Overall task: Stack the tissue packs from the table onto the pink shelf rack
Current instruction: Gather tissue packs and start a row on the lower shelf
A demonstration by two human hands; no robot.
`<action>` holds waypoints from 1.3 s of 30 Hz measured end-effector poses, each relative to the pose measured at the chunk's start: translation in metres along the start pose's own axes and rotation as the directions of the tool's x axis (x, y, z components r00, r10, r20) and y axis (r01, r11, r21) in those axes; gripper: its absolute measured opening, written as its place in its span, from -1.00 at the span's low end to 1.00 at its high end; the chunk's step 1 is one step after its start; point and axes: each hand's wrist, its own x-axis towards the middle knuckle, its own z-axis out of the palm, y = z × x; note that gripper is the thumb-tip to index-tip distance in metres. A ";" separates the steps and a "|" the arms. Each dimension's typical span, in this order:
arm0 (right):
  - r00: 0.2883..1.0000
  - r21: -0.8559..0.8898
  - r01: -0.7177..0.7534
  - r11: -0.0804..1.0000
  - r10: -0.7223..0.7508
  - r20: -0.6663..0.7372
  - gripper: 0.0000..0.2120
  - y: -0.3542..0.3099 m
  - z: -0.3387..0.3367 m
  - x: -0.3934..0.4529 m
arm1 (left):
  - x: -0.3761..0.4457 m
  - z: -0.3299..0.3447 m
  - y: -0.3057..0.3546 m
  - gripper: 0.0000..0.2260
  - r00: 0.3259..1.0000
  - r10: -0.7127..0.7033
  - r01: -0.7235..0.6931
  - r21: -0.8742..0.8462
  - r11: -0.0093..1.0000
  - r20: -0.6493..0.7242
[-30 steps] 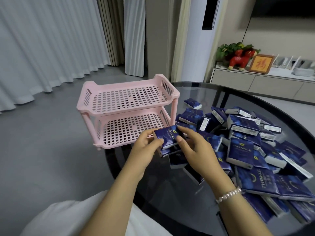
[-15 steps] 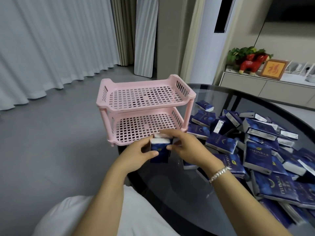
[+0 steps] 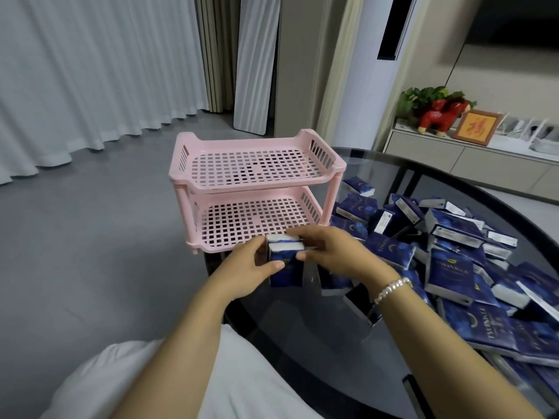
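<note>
Both hands (image 3: 302,261) grip upright packs (image 3: 286,267) – nearby pack (image 3: 447,275) reads "TWINKLE".

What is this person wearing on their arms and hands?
Both forearms are bare, with no sleeves reaching them and no gloves on the left hand or the right hand. The right wrist carries a beaded silvery-white bracelet. A white garment shows at the bottom edge.
</note>
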 end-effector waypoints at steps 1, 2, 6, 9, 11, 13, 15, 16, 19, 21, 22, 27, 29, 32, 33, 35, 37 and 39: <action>0.999 -0.015 -0.038 0.999 0.038 -0.010 -0.58 0.000 -0.008 0.000 | 0.001 0.000 -0.001 -0.64 1.000 -0.028 0.028 -0.016 0.999 -0.013; 0.997 -0.057 -0.073 0.996 0.071 -0.032 -0.58 0.001 -0.017 -0.001 | 0.002 0.000 -0.002 -0.67 0.997 -0.066 0.064 -0.047 0.997 -0.030; 0.983 -0.437 -0.147 0.887 0.180 0.033 -0.58 0.001 -0.038 -0.005 | 0.007 0.000 -0.010 -0.75 0.986 -0.156 0.140 -0.212 0.967 -0.060; 0.939 -0.573 -0.169 0.802 0.308 0.155 -0.52 0.005 -0.031 -0.005 | 0.008 0.004 -0.013 -0.79 0.988 -0.153 0.140 -0.260 0.955 -0.032; 0.923 -0.582 -0.179 0.793 0.340 0.181 -0.49 0.010 -0.022 -0.006 | 0.009 0.005 -0.013 -0.81 0.988 -0.151 0.138 -0.268 0.954 -0.030; 0.926 -0.575 -0.186 0.797 0.338 0.169 -0.42 0.012 -0.017 -0.007 | 0.009 0.005 -0.013 -0.80 0.987 -0.158 0.142 -0.281 0.949 -0.033; 0.927 -0.590 -0.169 0.789 0.331 0.176 -0.32 0.010 -0.017 -0.007 | 0.008 0.004 -0.014 -0.79 0.985 -0.167 0.148 -0.299 0.943 -0.039; 0.928 -0.605 -0.150 0.782 0.322 0.186 -0.29 0.009 -0.018 -0.006 | 0.008 0.004 -0.014 -0.80 0.984 -0.172 0.150 -0.310 0.939 -0.044; 0.934 -0.594 -0.134 0.794 0.302 0.193 -0.29 0.006 -0.018 -0.003 | 0.009 0.003 -0.014 -0.82 0.978 -0.197 0.163 -0.343 0.925 -0.067; 0.940 -0.549 -0.142 0.823 0.285 0.185 -0.34 0.007 -0.019 -0.002 | 0.009 0.001 -0.013 -0.82 0.976 -0.206 0.166 -0.373 0.913 -0.070; 0.946 -0.522 -0.150 0.840 0.274 0.170 -0.38 0.008 -0.020 -0.001 | 0.008 0.000 -0.013 -0.80 0.977 -0.204 0.164 -0.390 0.906 -0.064; 0.971 -0.223 -0.235 0.946 0.217 -0.102 -0.62 0.010 -0.026 -0.004 | 0.003 -0.002 -0.009 -0.76 0.974 -0.213 0.151 -0.470 0.870 -0.079; 0.957 -0.032 -0.232 0.972 0.222 -0.188 -0.73 0.007 -0.020 -0.007 | 0.002 -0.001 -0.005 -0.80 0.974 -0.205 0.134 -0.501 0.855 -0.090; 0.941 0.291 -0.241 0.926 0.296 -0.164 -0.78 0.004 -0.006 -0.011 | -0.001 -0.002 -0.001 -0.90 0.976 -0.191 0.104 -0.536 0.837 -0.108; 0.937 0.386 -0.243 0.890 0.318 -0.144 -0.78 0.002 -0.002 -0.012 | -0.002 -0.002 0.000 -0.92 0.977 -0.183 0.096 -0.543 0.834 -0.108; 0.931 0.507 -0.235 0.829 0.342 -0.128 -0.79 0.000 0.007 -0.012 | -0.004 -0.003 0.002 -0.94 0.983 -0.156 0.077 -0.553 0.830 -0.097; 0.924 0.518 -0.216 0.828 0.344 -0.165 -0.72 -0.002 0.014 -0.011 | -0.005 -0.003 0.004 -0.93 0.986 -0.139 0.066 -0.563 0.824 -0.088; 0.926 0.503 -0.186 0.844 0.322 -0.197 -0.69 -0.003 0.022 -0.008 | -0.006 -0.003 0.005 -0.92 0.987 -0.130 0.053 -0.566 0.823 -0.097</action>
